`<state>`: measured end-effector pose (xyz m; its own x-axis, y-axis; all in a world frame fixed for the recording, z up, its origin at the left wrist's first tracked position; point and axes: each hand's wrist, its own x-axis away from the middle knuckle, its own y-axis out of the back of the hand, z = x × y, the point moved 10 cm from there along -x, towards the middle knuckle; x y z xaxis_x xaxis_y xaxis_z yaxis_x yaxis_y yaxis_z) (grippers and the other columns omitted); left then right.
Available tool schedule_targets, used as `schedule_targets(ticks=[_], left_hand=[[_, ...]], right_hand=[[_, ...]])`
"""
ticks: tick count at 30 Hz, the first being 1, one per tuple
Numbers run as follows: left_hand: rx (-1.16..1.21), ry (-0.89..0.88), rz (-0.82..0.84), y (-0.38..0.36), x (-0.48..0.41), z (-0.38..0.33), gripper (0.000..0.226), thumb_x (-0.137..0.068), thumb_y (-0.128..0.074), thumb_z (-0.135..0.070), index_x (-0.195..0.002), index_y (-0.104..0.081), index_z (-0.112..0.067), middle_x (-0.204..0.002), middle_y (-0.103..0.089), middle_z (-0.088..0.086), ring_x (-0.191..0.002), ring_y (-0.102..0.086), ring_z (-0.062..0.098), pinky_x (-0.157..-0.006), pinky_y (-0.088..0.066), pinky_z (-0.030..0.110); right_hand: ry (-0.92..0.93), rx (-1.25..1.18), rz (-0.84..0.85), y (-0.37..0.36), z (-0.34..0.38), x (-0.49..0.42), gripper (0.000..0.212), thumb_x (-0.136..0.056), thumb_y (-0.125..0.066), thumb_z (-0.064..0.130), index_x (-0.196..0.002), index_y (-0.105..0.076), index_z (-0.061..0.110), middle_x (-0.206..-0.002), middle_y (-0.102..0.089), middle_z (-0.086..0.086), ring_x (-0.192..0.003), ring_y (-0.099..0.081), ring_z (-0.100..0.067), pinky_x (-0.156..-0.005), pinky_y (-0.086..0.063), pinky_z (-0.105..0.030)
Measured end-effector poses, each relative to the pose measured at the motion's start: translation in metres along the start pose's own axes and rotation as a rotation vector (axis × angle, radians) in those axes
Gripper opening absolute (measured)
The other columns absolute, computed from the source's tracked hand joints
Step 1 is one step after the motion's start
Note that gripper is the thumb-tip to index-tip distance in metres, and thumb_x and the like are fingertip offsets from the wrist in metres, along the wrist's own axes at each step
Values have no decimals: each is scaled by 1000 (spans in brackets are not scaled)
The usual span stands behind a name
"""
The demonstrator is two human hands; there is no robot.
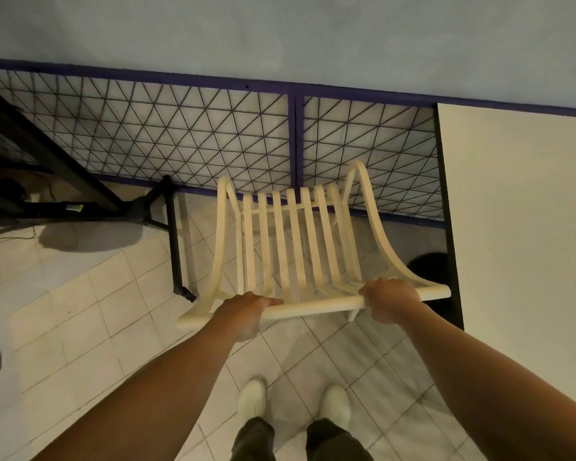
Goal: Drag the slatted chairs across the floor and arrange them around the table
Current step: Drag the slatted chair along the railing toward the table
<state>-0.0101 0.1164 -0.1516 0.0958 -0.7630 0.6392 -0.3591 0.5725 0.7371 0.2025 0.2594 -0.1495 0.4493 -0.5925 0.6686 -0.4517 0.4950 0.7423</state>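
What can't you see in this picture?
Head view only:
- Fingertips of left hand and right hand: curled under the top rail of the chair.
- Chair legs: mostly hidden beneath rail and slats.
- Table: cut off by right edge; legs unseen.
- Black stand: too dark, cut off at left.
- Other chairs: none in the frame.

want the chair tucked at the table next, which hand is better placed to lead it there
Right, probably: the right hand grips the top rail of the chair on the side nearest the table, while the left hand grips it farther away.
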Motion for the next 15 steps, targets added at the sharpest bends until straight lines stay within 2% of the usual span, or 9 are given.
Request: schedule_targets(ticks=[4,12,15], left_hand=[[-26,-32,12,5,2,23,80,-94,-56,1,-151,-35,-51,-123,-58,4,-104,-63,28,-79,-50,36],[-94,-92,46,19,4,64,79,-94,-55,-1,-151,-35,-52,-121,-59,4,-102,-63,28,-81,-53,40],[-118,-113,55,22,3,74,83,-92,-56,2,-150,-35,-53,-119,-59,3,-100,-63,27,-75,-51,37]], right_hand=[[-36,-34,-4,-2,23,3,39,-92,-62,21,-131,-58,23,-112,-65,-1,-105,-64,-23,-95,-50,-41],[-93,-102,-5,-2,64,7,35,-94,-60,25,-130,-59,23,-115,-65,0,-108,-64,-23,-97,-51,-42],[-107,-136,-6,-1,75,8,33,-95,-60,24,-128,-59,22,-112,-65,0,-105,-64,-22,-95,-50,-40]])
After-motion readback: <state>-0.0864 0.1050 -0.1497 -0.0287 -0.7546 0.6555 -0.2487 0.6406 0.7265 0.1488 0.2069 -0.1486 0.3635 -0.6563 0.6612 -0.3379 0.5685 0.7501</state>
